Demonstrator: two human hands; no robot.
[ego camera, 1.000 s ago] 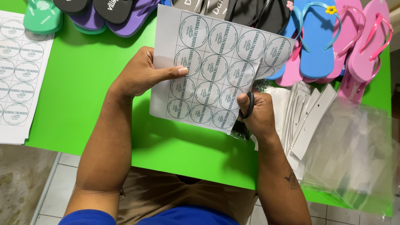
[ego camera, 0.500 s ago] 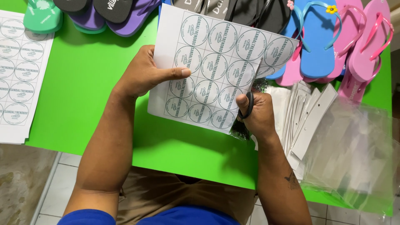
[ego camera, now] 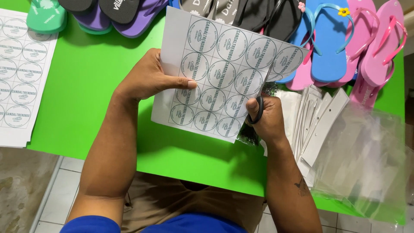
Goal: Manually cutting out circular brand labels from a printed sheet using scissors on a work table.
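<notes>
Spreading under everything was a bright green table (ego camera: 86,86), with a row of flip-flops (ego camera: 332,47) in pink, blue, black, purple and mint along its far edge. Clear plastic bags (ego camera: 366,164) lay at the right, white card strips (ego camera: 319,121) beside them, and another printed sheet (ego camera: 21,73) at the left. Above the table's middle hung a white sheet of round stickers (ego camera: 224,73), pinched at its left side by the left hand (ego camera: 148,77). The right hand (ego camera: 267,118) was closed through the black scissors (ego camera: 257,111) at its lower right edge.
</notes>
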